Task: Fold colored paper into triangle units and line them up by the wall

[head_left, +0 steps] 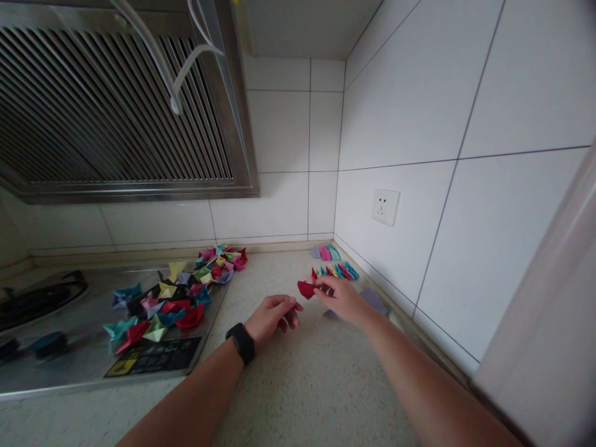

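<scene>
My right hand (342,298) pinches a small folded piece of red paper (305,289) between thumb and fingertips, above the speckled countertop (298,385). My left hand (274,318), with a black watch on its wrist, is just left of the red paper and apart from it. Its fingers are loosely curled, with a gap to the thumb and nothing visible in them. Partly behind my right hand lies a flat purple sheet (374,301). Beyond that hand, a row of small red, yellow and blue pieces (347,270) rests by the wall.
Many colourful folded paper shapes (166,307) cover the right part of the gas stove (32,379). Purple, pink and teal pieces (325,252) lie in the back corner. A range hood (139,192) overhangs the stove; a tiled wall (419,236) with a socket (385,207) bounds the right.
</scene>
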Motion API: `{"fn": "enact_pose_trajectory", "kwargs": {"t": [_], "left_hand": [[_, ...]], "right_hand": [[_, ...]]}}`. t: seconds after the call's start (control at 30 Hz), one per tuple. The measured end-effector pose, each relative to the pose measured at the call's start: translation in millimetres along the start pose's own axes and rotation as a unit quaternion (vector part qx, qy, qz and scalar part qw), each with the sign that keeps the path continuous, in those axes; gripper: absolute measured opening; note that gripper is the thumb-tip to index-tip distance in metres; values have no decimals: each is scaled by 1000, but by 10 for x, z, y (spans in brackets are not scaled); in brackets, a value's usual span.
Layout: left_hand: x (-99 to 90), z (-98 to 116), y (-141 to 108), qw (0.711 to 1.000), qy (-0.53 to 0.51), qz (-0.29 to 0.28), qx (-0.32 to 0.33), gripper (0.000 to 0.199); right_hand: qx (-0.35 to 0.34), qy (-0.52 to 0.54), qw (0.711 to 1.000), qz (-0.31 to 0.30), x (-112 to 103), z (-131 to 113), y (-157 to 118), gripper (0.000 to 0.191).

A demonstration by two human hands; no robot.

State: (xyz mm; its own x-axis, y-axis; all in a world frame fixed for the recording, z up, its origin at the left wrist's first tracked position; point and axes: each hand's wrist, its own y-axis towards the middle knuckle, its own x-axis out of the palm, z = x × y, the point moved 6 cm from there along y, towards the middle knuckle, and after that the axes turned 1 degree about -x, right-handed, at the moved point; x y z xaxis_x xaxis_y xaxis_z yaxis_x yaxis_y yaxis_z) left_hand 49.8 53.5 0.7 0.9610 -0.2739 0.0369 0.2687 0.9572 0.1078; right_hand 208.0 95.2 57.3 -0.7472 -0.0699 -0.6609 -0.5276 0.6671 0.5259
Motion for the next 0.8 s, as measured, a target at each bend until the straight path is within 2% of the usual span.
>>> {"fn": "enact_pose_trajectory", "kwargs": {"t": [0.17, 0.27, 0.4, 0.53, 0.63, 0.8], "left_hand": [[-55, -31, 57, 995, 93, 38, 24, 38], [-27, -32, 68, 993, 109, 29, 36, 46], [-14, -19, 65, 989, 141, 15, 41, 34], [-34, -20, 65, 985, 169, 14, 41, 30], [-35, -34, 73, 984, 175, 12, 39, 31], [-30, -39, 85, 986, 164, 4, 38, 38]], "right_hand": [[17, 33, 999, 17, 5, 36, 21, 13], [25, 68, 997, -23, 123, 38, 3, 15], [28, 97, 991, -83, 298, 23, -38, 15], [15, 64, 997, -43, 214, -12, -30, 18], [-8, 38, 999, -26, 100, -61, -18, 10], [3, 27, 998, -63, 129, -23, -33, 14]]}}
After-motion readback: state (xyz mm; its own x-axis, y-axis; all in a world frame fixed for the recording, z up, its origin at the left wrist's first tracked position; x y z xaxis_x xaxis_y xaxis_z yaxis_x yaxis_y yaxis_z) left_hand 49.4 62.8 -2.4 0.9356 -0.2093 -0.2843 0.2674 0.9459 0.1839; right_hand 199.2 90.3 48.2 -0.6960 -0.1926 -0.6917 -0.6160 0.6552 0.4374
